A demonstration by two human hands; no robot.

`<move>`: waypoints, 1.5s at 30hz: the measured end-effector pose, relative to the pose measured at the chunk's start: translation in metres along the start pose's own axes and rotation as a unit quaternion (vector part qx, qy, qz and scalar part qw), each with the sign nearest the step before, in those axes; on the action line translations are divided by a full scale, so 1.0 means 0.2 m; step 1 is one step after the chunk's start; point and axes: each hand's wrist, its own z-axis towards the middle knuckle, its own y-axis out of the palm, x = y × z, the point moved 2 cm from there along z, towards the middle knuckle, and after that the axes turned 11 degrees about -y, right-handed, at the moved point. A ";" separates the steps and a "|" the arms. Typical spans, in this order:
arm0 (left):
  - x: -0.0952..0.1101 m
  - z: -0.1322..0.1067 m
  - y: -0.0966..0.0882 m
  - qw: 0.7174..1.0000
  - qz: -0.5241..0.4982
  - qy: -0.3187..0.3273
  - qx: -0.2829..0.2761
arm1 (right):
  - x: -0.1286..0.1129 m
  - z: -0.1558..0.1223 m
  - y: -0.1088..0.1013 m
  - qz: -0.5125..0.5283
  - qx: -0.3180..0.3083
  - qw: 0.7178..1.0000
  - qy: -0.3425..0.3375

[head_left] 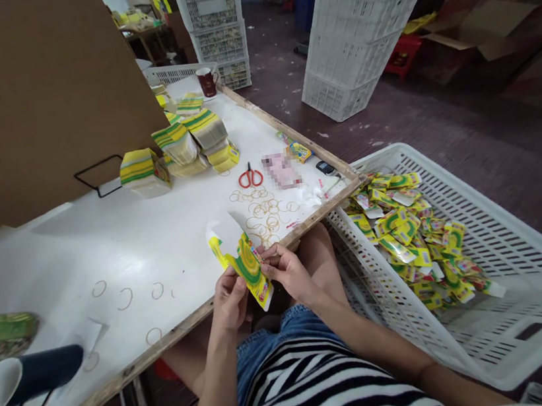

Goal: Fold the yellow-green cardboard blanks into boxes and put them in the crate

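Note:
A yellow and green printed cardboard packet (pixel 248 266), partly unfolded with a white flap at its top, is held between both hands over the table's front edge. My left hand (pixel 232 298) pinches its lower left side. On the other side, my right hand (pixel 286 269) grips the right edge with thumb and fingers. Just beyond the packet, many loose rubber bands (pixel 265 214) lie scattered on the white table (pixel 155 235). To my right, a white plastic crate (pixel 519 230) holds a heap of similar yellow packets (pixel 412 231).
Bundled card stacks (pixel 178 142) stand at the back beside a large brown cardboard sheet (pixel 41 93). Red-handled scissors (pixel 250 178) lie near the middle. A dark blue mug (pixel 49 375) is at the left, a dark red mug (pixel 206 82) at the far corner. Stacked crates (pixel 358 31) stand beyond.

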 end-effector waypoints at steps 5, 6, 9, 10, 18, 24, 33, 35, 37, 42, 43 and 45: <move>-0.01 0.00 0.04 0.999 0.022 -0.005 0.024 | 0.02 -0.01 -0.04 -0.059 0.037 0.997 -0.035; -0.01 0.00 0.04 1.000 0.021 -0.011 0.018 | 0.02 -0.01 -0.05 -0.069 0.045 0.996 -0.043; -0.02 -0.01 0.05 1.000 0.008 -0.025 -0.014 | 0.03 -0.02 -0.07 -0.092 0.052 0.993 -0.054; -0.02 -0.01 0.06 0.999 -0.002 -0.024 -0.021 | 0.03 -0.02 -0.07 -0.102 0.046 0.992 -0.057; -0.03 -0.04 0.01 0.995 -0.061 -0.079 0.008 | -0.16 -0.03 -0.05 -0.368 -0.021 0.894 -0.256; -0.04 -0.06 0.00 0.991 -0.079 -0.106 -0.009 | -0.21 0.01 -0.06 -0.293 -0.089 0.929 -0.210; -0.04 -0.03 0.04 0.995 -0.040 -0.057 0.071 | -0.10 0.00 -0.06 -0.192 0.049 0.965 -0.169; -0.05 -0.02 0.04 0.994 0.008 -0.009 0.110 | -0.05 -0.02 -0.05 -0.215 0.040 0.967 -0.133; -0.06 -0.02 0.04 0.988 0.081 0.018 0.132 | -0.02 -0.03 -0.06 -0.237 0.032 0.965 -0.108; -0.04 -0.04 0.04 0.973 0.195 0.045 0.115 | -0.03 -0.01 -0.10 -0.248 0.048 0.959 -0.127; -0.03 -0.05 0.05 0.976 0.191 0.043 0.099 | -0.04 -0.01 -0.10 -0.223 0.040 0.965 -0.132; 0.01 -0.07 0.05 0.982 0.179 0.032 0.054 | -0.07 0.00 -0.11 -0.171 0.010 0.975 -0.139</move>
